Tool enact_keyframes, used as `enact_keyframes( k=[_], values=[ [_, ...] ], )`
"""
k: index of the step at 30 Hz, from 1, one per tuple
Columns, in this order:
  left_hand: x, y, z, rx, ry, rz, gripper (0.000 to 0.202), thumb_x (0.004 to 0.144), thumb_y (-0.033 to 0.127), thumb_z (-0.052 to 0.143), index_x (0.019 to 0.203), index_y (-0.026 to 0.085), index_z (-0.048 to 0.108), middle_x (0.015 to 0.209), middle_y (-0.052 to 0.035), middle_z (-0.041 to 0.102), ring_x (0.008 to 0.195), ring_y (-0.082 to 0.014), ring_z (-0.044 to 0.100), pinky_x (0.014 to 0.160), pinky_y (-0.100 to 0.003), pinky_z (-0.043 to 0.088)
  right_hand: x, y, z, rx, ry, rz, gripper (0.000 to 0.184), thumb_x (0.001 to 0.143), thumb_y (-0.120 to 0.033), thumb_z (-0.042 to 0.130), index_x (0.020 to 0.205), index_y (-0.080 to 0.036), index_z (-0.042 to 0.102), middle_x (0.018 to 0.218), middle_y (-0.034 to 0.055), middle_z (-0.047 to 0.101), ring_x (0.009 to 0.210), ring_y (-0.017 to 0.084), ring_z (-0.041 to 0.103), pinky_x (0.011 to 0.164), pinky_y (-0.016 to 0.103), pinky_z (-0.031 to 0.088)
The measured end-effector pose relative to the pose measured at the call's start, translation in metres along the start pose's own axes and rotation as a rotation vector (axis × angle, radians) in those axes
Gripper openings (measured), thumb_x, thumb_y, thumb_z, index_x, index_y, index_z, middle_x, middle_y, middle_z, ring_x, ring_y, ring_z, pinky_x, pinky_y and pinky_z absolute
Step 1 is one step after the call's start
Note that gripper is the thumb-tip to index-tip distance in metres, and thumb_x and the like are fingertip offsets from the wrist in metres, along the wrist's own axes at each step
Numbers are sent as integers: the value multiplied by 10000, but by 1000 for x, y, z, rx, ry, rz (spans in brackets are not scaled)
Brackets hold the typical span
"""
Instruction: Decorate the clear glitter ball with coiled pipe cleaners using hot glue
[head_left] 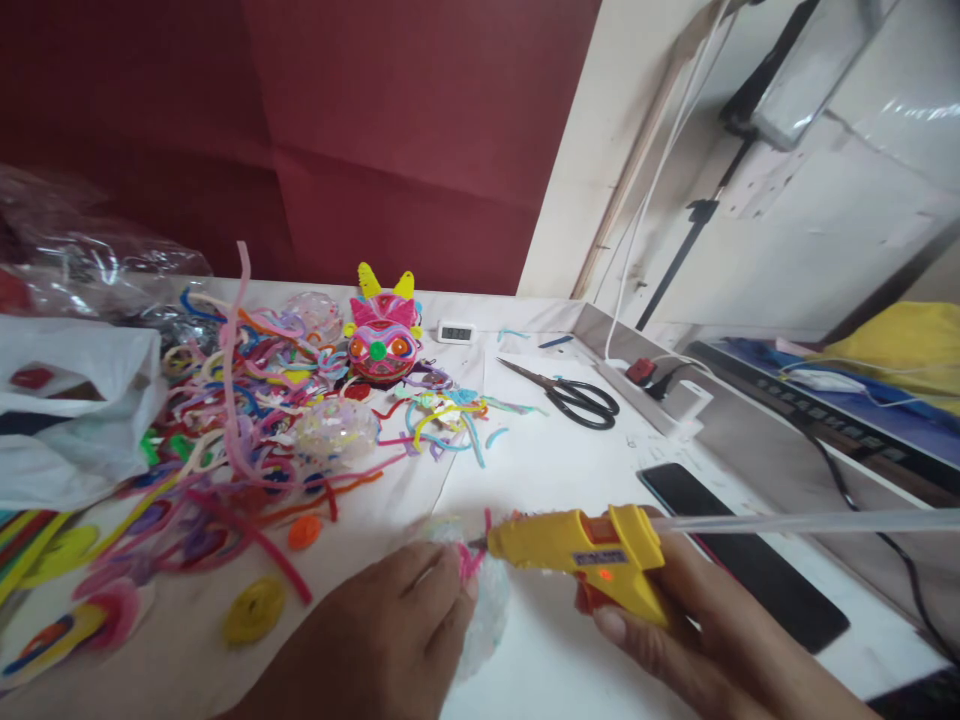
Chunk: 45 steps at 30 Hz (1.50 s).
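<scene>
Dark red wall (315, 130) runs across the back, looks like big paper or board panels with visible seams. Right of it there's a cream wall (600, 110) with a wooden strip (637, 170) leaning up along it and a white cable (660, 170) hanging down. The white table (570, 470) fills most of the lower view, its far edge butting against the red wall. Past the table's right edge sits a grey ledge (750, 420), and above that some shiny plastic-covered white panels (847, 190) catching glare. Lighting is bright and even, soft shadows only.
</scene>
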<state>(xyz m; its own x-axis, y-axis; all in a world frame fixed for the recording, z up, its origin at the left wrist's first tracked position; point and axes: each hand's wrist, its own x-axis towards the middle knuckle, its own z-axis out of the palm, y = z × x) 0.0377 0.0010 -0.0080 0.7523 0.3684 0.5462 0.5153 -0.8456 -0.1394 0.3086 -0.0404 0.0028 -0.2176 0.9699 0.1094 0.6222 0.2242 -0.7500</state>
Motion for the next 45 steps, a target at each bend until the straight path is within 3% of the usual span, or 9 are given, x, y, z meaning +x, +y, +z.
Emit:
enact_keyframes(
  k=[1, 5, 8, 12, 18, 23, 27, 36, 45],
  values=[
    [0, 0, -1, -7, 80, -16, 486, 1022, 96, 200, 953, 136, 679, 855, -64, 708, 848, -179, 637, 798, -259, 557, 0, 2, 0, -12, 8, 1, 396, 923, -416, 548, 1307, -340, 489, 1214, 50, 664, 1060, 220, 678, 879, 285, 565],
    [1, -1, -3, -1, -17, -8, 458, 1020, 89, 222, 1008, 118, 679, 915, -75, 723, 877, -182, 652, 814, -261, 562, 1, 4, 0, -22, 15, -9, 426, 919, -442, 537, 1329, -339, 483, 1197, 53, 680, 1052, 233, 686, 853, 289, 577],
    [3, 0, -4, 20, 72, -8, 485, 1024, 87, 203, 959, 124, 682, 849, -58, 726, 838, -173, 664, 805, -246, 564, 4, -1, -2, -83, 24, -10, 438, 903, -462, 551, 1314, -316, 513, 1171, 68, 695, 1044, 245, 689, 828, 290, 587],
    [0, 0, -6, 0, -44, -6, 464, 1024, 87, 207, 1029, 115, 671, 946, -71, 729, 926, -183, 662, 873, -260, 553, 7, -8, -4, -156, 22, -42, 377, 912, -457, 540, 1264, -322, 546, 1125, 52, 715, 1003, 224, 705, 808, 273, 590],
    [-7, -2, -4, 17, -85, 32, 417, 1014, 79, 242, 1098, 100, 650, 1041, -92, 718, 988, -200, 653, 920, -282, 543, 6, -7, -5, -208, 44, -102, 394, 905, -423, 556, 1278, -300, 531, 1161, 64, 715, 988, 239, 716, 751, 250, 605],
    [-4, -3, -3, 28, -50, 23, 390, 1016, 104, 274, 1061, 133, 660, 997, -61, 729, 944, -177, 661, 900, -250, 551, 5, -9, -7, -200, 104, -163, 306, 899, -381, 563, 1198, -312, 563, 976, 24, 759, 811, 213, 747, 633, 209, 611],
    [-2, -4, -2, 17, -8, 19, 386, 1011, 100, 288, 1038, 139, 672, 962, -68, 732, 924, -178, 667, 864, -249, 564, 5, -11, -8, -205, 38, -198, 187, 916, -359, 538, 1096, -322, 567, 897, -7, 754, 691, 180, 732, 541, 184, 589],
    [1, 0, 0, 58, 69, -50, 457, 1026, 111, 253, 952, 151, 702, 887, -36, 733, 875, -155, 675, 797, -217, 568, 14, -24, -9, -215, -59, -179, 178, 973, -343, 425, 1139, -313, 480, 1024, -1, 731, 860, 160, 732, 623, 161, 588],
    [1, 4, 0, 94, 115, -46, 495, 1032, 97, 222, 934, 158, 703, 881, -21, 739, 859, -149, 676, 767, -222, 559, 20, -28, -5, -218, -65, -125, 204, 973, -350, 433, 1164, -277, 438, 963, 33, 711, 985, 206, 702, 636, 204, 590]
  ],
)
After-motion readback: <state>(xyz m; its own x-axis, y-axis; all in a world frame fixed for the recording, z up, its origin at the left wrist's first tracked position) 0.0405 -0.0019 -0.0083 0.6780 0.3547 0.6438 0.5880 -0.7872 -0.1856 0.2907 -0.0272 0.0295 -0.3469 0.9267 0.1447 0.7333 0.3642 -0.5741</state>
